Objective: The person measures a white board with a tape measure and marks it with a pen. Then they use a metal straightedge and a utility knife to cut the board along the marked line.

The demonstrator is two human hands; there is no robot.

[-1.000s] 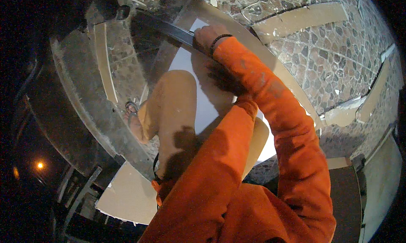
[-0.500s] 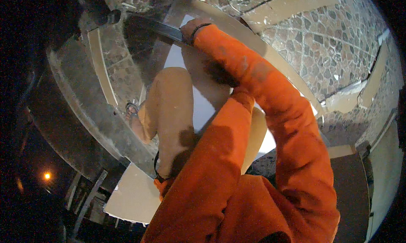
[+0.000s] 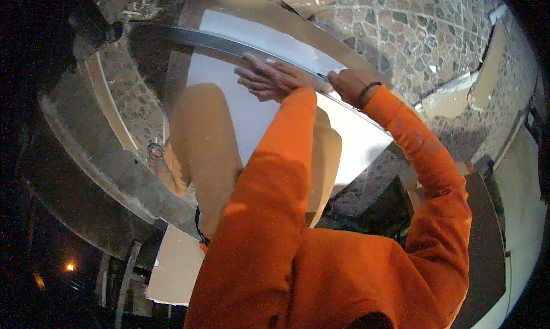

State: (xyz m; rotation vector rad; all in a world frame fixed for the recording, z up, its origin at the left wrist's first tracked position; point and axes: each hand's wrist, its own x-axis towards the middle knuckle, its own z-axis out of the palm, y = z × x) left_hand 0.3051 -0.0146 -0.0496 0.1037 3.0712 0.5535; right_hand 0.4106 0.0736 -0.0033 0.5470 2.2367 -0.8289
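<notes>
A white board (image 3: 252, 120) lies flat in front of my bent legs. Across it runs a long dark metal straightedge (image 3: 189, 38), slanting from the far left down to the right. My left hand (image 3: 272, 80) rests on the straightedge and board with its fingers spread. To its right, beside the straightedge's edge, my right hand (image 3: 350, 85) is closed, a dark band round its wrist. A small dark tip pokes out of its fingers; I cannot make out the tool.
A brown board (image 3: 246, 1) lies under the far edge of the white one. Patterned stone floor (image 3: 395, 48) spreads beyond, with cardboard strips (image 3: 112, 103) and scraps on it. My foot (image 3: 163, 166) stands at the left. A cardboard sheet (image 3: 175, 266) is at lower left.
My right hand has travelled right and nearer along the straightedge. My left hand, hidden under the right arm before, now shows on the straightedge. More of the white board is visible.
</notes>
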